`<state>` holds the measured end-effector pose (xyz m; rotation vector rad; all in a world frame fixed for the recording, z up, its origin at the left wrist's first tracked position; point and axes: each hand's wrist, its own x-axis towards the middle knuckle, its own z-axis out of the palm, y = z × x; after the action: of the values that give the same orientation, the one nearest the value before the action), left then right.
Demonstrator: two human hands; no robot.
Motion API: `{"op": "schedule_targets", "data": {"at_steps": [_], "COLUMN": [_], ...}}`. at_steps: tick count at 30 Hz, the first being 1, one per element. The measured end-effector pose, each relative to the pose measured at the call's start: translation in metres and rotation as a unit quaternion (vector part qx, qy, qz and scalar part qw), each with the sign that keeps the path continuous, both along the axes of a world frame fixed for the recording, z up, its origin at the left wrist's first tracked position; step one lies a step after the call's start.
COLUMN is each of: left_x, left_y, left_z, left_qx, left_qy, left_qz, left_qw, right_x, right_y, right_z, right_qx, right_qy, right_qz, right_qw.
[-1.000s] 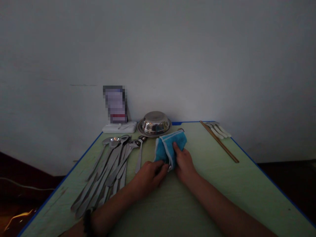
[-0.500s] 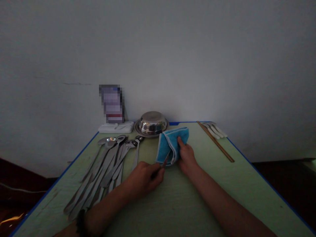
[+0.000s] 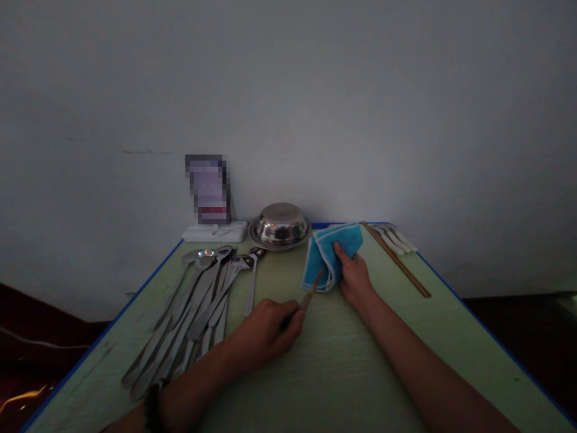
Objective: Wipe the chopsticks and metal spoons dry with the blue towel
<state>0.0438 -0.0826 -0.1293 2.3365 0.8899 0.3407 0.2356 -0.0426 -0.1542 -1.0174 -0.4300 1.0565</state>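
My left hand (image 3: pixel 273 328) is closed around the near end of a slim metal utensil (image 3: pixel 311 293). Its far end disappears inside a folded blue cloth (image 3: pixel 342 245) with pale edging, so I cannot tell its kind. My right hand (image 3: pixel 356 278) grips that cloth from the right side, thumb on top, and the cloth wraps over the utensil above the table. Left of my left hand lies a loose pile of metal spoons and other long-handled cutlery (image 3: pixel 193 313). A short-handled metal spoon (image 3: pixel 251 285) rests at the pile's right edge.
An upturned steel bowl (image 3: pixel 283 225) stands at the back against the wall. A blurred-out phone (image 3: pixel 210 189) leans beside a white power strip (image 3: pixel 214 233). Wooden chopsticks (image 3: pixel 399 261) and white-handled forks (image 3: pixel 394 239) lie back right on the blue-edged green table (image 3: pixel 455 355).
My right hand has drawn the cloth to the right and slightly away, baring more of the utensil. My left hand has barely shifted and still grips it. The view has moved slightly.
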Motion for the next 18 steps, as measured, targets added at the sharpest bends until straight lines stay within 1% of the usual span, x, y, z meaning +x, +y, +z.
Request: {"op": "schedule_targets", "data": {"at_steps": [3, 5, 8, 10, 11, 13, 16, 18], "left_x": [0.0002, 0.0011, 0.0032, 0.0041, 0.0041, 0.0033, 0.001, -0.0002], "left_y": [0.0, 0.001, 0.0048, 0.0076, 0.0085, 0.009, 0.0071, 0.006], "left_z": [0.0001, -0.0005, -0.0021, -0.0033, -0.0038, -0.0046, -0.005, -0.0053], "left_qx": [-0.06, -0.108, -0.18, -0.206, -0.212, -0.225, -0.249, -0.252], "left_qy": [-0.041, -0.083, -0.164, -0.206, -0.219, -0.233, -0.242, -0.236], "left_qz": [0.01, 0.038, 0.124, 0.177, 0.191, 0.187, 0.135, 0.106], "left_qw": [0.997, 0.99, 0.962, 0.94, 0.933, 0.928, 0.928, 0.933], "right_x": [-0.0014, -0.0014, -0.0015, -0.0021, -0.0023, -0.0027, -0.0024, -0.0018], "right_y": [-0.0014, -0.001, 0.0006, 0.0015, 0.0018, 0.0024, 0.0031, 0.0035], "right_z": [0.0014, 0.0012, 0.0001, -0.0008, -0.0013, -0.002, -0.0027, -0.0032], "right_qx": [-0.006, -0.01, -0.011, -0.013, -0.014, -0.021, -0.03, -0.032], "right_qy": [-0.005, -0.006, -0.002, 0.001, 0.003, 0.005, 0.006, 0.006], "right_qz": [0.033, 0.038, 0.029, 0.02, 0.016, 0.007, -0.001, -0.003], "right_qw": [0.999, 0.999, 1.0, 1.0, 1.0, 1.0, 1.0, 0.999]}}
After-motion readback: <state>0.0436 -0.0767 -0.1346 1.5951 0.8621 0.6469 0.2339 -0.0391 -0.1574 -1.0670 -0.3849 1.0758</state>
